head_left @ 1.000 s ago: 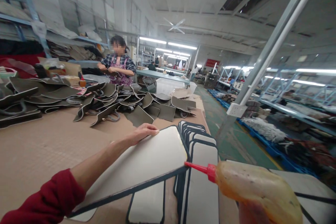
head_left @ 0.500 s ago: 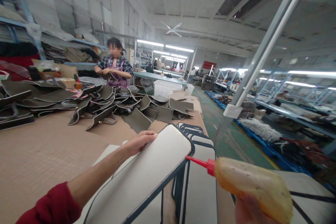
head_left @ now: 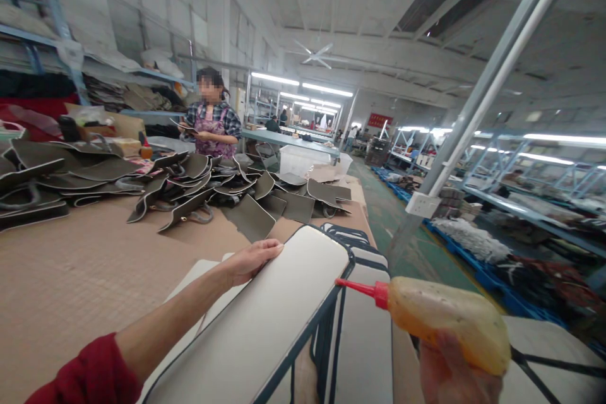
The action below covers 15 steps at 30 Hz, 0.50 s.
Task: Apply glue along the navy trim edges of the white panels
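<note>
My left hand (head_left: pixel 255 260) grips the left edge of a cream panel with dark edging (head_left: pixel 265 303), fingers on top near its far end. The panel is tilted above other pieces of the same kind. In my right hand (head_left: pixel 457 366) is a squeeze bottle (head_left: pixel 447 319) of amber liquid, lying nearly level. Its red nozzle (head_left: pixel 362 289) points left, and the tip is at the panel's right edge near the far corner. Below and to the right, a row of more cream panels (head_left: pixel 364 328) lies overlapped.
Dark olive bag pieces with handles (head_left: pixel 184 199) are heaped across the cardboard-covered table (head_left: pixel 95 271). Behind them stands a co-worker (head_left: pixel 215 123) holding a piece. A metal post (head_left: pixel 454 139) with a socket box rises at the right. Blue pallets (head_left: pixel 478 271) line the aisle.
The bottle and my right hand have shifted slightly left, with the nozzle staying by the panel's right edge. My left hand keeps its hold. The co-worker's hands have moved apart.
</note>
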Available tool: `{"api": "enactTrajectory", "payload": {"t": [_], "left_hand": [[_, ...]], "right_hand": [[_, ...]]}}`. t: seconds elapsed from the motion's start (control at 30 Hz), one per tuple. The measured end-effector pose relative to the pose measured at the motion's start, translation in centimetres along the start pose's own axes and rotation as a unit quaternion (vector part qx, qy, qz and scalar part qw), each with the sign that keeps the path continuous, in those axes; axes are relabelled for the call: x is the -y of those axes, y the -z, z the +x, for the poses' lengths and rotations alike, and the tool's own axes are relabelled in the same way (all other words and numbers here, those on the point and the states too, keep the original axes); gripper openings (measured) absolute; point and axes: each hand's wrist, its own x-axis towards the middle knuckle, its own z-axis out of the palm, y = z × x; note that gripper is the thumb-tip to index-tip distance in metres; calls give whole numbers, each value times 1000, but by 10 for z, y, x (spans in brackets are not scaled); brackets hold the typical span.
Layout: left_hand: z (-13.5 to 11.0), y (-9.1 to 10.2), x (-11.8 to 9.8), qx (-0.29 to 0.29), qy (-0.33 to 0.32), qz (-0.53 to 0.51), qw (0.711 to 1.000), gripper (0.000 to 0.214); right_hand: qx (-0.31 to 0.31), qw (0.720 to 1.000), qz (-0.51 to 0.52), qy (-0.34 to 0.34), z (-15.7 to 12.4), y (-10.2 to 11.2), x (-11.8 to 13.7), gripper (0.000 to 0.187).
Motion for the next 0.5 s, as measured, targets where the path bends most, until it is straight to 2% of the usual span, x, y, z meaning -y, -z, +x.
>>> {"api": "enactTrajectory", "payload": {"t": [0.27, 0.5], "left_hand": [[-2, 1, 3, -1, -5, -38, 999, 68], [6, 4, 7, -7, 6, -52, 999, 69]], "right_hand": [[31, 999, -13, -24, -4, 0, -3, 45], [-1, 998, -15, -64, -13, -4, -2, 57]]}}
